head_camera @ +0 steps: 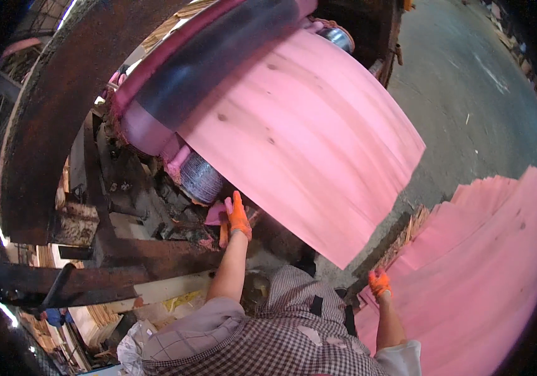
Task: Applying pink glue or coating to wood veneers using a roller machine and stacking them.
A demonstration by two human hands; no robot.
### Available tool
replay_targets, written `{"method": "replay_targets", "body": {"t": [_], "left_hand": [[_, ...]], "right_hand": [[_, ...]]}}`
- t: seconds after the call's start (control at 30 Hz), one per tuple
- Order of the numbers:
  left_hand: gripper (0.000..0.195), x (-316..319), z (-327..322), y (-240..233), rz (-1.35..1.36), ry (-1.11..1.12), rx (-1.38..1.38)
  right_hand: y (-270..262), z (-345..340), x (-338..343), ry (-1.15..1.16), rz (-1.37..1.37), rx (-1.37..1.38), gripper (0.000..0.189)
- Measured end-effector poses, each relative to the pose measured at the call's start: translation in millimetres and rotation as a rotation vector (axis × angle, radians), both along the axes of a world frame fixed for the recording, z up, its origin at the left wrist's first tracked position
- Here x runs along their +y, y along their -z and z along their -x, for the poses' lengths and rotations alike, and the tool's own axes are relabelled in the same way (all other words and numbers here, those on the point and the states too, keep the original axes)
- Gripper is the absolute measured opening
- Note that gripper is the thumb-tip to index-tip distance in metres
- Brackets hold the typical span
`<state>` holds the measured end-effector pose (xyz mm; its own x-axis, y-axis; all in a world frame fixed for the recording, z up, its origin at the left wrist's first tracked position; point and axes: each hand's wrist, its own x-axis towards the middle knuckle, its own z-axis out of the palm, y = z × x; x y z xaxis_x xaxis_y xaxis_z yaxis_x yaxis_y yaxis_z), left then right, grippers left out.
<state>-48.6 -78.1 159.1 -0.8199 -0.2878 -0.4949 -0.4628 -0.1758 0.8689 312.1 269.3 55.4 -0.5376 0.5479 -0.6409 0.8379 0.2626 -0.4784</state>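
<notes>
A pink-coated wood veneer sheet (pixel 306 141) comes out from the dark roller (pixel 221 56) of a glue-spreading machine, its near corner overhanging the floor. My left hand (pixel 239 218), in an orange glove, is raised beside the sheet's left edge with fingers extended and nothing seen in it. Just left of that hand is a small pink scrap (pixel 215 215). My right hand (pixel 380 283), also in an orange glove, is at the near left edge of a stack of pink veneer sheets (pixel 466 268). Its fingers look bent; whether they grip a sheet is unclear.
A lower ridged roller (pixel 200 178) shows under the sheet, close to my left hand. Rusty machine frame beams (pixel 52 122) rise on the left. Piled veneer (pixel 94 324) and a white plastic bag (pixel 134 345) are at the lower left. Concrete floor (pixel 461 103) extends on the right.
</notes>
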Motion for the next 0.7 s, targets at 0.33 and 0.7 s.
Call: {"method": "replay_targets", "body": {"t": [0.33,0.7], "left_hand": [[0.055,22.0,40.5,64.5,-0.769,0.204,0.097],[0.043,207.0,-100.7,-89.9,0.126,1.059,0.101]], "right_hand": [[28.8,74.9,-25.1,-0.118,0.166,0.108,0.068],[-5.6,96.5,-50.2,-0.02,0.227,0.09,0.103]]}}
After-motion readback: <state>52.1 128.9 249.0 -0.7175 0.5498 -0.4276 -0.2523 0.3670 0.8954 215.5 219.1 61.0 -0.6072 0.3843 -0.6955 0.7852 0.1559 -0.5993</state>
